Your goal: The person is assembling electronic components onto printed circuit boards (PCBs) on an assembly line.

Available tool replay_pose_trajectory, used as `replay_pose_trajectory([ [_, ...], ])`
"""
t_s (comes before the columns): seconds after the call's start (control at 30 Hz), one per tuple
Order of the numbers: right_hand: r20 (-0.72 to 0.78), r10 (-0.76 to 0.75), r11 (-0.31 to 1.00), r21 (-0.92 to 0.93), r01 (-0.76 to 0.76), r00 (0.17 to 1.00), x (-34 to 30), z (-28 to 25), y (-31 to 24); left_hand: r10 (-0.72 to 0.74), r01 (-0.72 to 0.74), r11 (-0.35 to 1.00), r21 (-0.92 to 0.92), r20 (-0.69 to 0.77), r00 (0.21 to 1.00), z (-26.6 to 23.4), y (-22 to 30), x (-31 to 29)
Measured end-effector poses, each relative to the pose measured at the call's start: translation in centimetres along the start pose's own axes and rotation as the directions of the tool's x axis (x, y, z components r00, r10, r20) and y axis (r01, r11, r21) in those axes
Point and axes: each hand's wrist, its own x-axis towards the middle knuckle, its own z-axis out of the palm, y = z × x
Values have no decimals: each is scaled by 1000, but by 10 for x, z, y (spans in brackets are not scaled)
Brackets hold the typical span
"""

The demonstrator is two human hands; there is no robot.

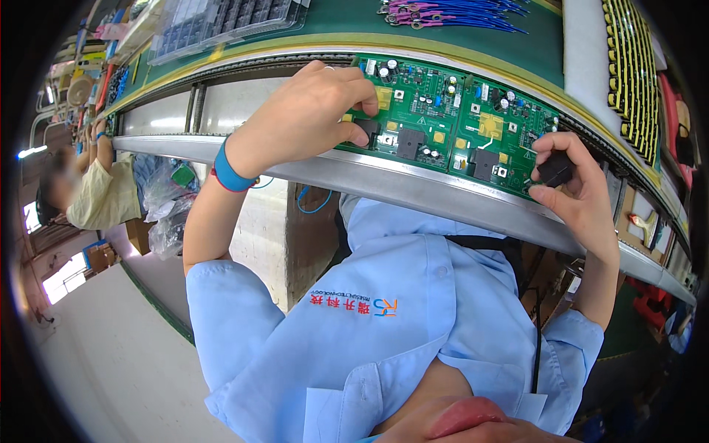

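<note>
A green circuit board panel [436,122], split into sections, lies in the metal rail track in front of me. My left hand [314,114], with a blue wristband [234,168], reaches over the panel's left end. Its thumb and fingers close around a black box-shaped component [367,131] sitting on the board, and the thumb touches its side. Similar black blocks [410,144] are seated further right along the near edge. At the panel's right end, my right hand [580,184] grips a loose black box-shaped component [555,170] between thumb and fingers, just beyond the board's edge.
Behind the track, a compartmented plastic tray [229,29] and a bundle of blue wires [458,13] with pink ends lie on the green bench. Rows of yellow-and-black parts [635,81] stand on white foam at right. Another person [103,184] works at far left.
</note>
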Motion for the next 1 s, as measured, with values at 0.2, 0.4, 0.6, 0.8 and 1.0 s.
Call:
replay_pose_trajectory([
  [0.2, 46, 14, 992, 128, -19, 999, 0, -8, 0, 16, -9, 998, 56, -122, 992, -4, -5, 8],
  [0.4, 44, -56, 998, -10, 56, 997, -8, -6, 2, 110, -49, 984, 174, -359, 927, -30, -11, 96],
  [0.6, -9, -74, 953, -295, 68, 997, -26, -8, -10, 274, -96, 911, 401, -414, 868, 9, -36, 162],
  [0.8, -90, -150, 913, -396, 103, 985, -30, -3, 1, 38, 68, 970, 235, -419, 907, -2, -31, 167],
  [1.0, -47, -261, 746, -644, 171, 964, -24, 12, 5, -152, 182, 983, 10, -505, 850, -16, -11, 155],
])
